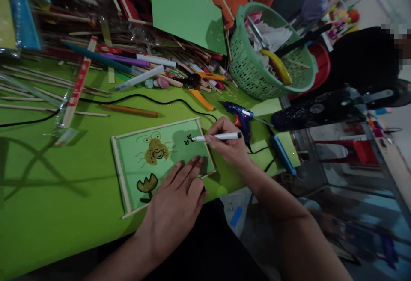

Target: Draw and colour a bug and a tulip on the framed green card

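Observation:
A sheet of green paper (pixel 131 150) framed with thin wooden sticks (pixel 119 174) lies on the table. It bears a drawn brown crab-like creature (pixel 156 150), a tulip-shaped flower (pixel 147 183) and a few small black outlines (pixel 189 139) near its right side. My right hand (pixel 227 142) is closed around a white marker with a black end (pixel 224 136), its tip at the small outlines. My left hand (pixel 180 195) rests flat on the paper's lower right, fingers stretched out, covering part of it.
A blue glue gun (pixel 239 116) lies just beyond my right hand, with a black cord. Behind it stands a green basket (pixel 237 67) of scraps and tools. Pens, sticks, orange-handled pliers (pixel 202 99) and a brown pencil (pixel 131 110) lie farther back. A green card (pixel 186 13) leans there.

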`<state>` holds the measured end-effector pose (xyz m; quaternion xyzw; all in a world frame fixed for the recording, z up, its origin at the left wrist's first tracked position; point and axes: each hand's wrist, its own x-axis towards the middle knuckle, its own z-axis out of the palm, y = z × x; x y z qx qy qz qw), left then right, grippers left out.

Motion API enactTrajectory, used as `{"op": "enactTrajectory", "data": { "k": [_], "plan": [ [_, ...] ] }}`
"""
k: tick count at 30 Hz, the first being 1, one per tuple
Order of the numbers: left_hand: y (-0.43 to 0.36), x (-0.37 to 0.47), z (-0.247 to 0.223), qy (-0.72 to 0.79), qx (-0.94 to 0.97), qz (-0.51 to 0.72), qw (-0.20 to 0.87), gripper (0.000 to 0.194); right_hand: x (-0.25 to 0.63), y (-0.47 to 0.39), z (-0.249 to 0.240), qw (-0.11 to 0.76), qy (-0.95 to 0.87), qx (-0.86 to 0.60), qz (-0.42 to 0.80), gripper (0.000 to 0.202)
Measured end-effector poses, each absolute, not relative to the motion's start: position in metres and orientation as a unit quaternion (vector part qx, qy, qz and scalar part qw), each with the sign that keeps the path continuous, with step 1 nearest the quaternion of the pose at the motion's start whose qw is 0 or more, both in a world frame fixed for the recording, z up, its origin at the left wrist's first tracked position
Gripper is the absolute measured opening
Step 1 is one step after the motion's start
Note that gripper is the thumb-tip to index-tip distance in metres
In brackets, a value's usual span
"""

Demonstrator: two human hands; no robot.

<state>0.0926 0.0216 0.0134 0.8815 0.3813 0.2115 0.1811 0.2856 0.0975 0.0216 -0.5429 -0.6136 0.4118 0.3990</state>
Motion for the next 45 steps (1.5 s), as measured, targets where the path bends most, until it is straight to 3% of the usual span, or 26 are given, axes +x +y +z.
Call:
{"op": "enactTrajectory", "data": {
  "k": [25,37,45],
  "plan": [
    [0.0220,0.0925,0.0138,0.384,0.881,0.208,0.182,0.021,0.2860,0.0970,0.0200,0.411,-0.610,-0.542,0.406,0.013],
    [0.0215,0.0926,0.0131,0.382,0.883,0.202,0.180,0.019,0.2878,0.0996,0.0223,0.471,-0.588,-0.520,0.402,0.015],
    [0.0217,0.0924,0.0127,0.381,0.884,0.205,0.178,0.018,0.2860,0.1016,0.0231,0.436,-0.622,-0.504,0.412,0.013]
  ]
}}
